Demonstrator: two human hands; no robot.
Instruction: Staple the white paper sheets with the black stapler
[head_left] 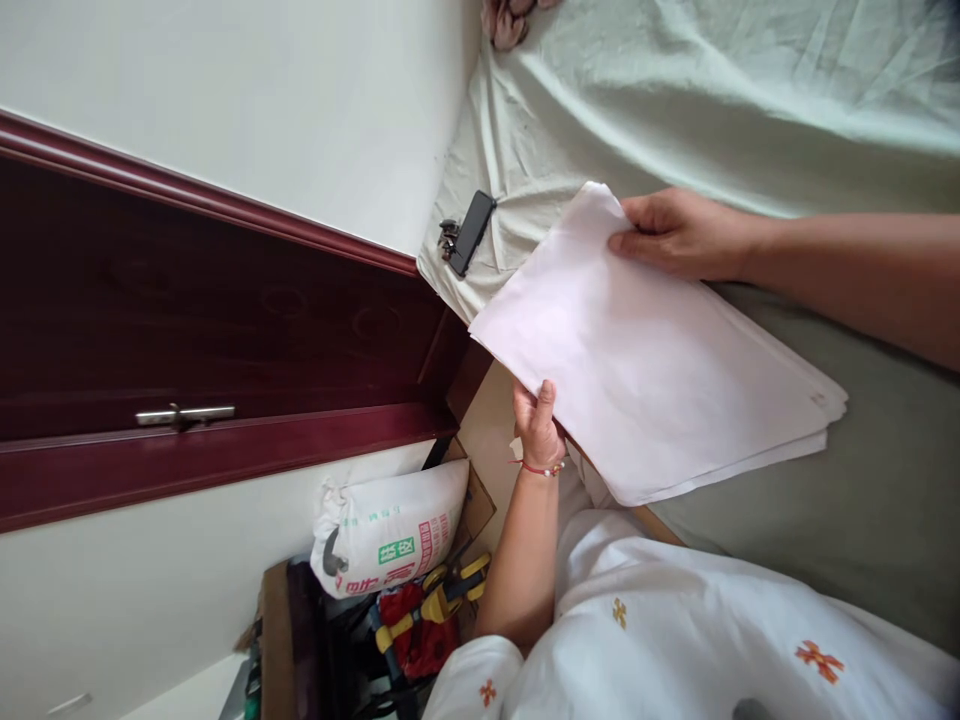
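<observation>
Several loose white sheets form a stack between two hands, off the picture's middle toward three o'clock, over a pale green cloth. With the stack as dial, the left hand pinches its edge at eight o'clock, thumb on top, most fingers hidden; the right hand pinches the edge near twelve, thumb laid on the top sheet. Corners at three to four o'clock fan out unheld, so a loosened grip or quick tilt could let inner sheets slip out of line. Squeezing harder would likely crease the paper where the thumbs press. At ten o'clock a dark phone rests near the cloth's edge; a wide swing of the stack could knock it off.
</observation>
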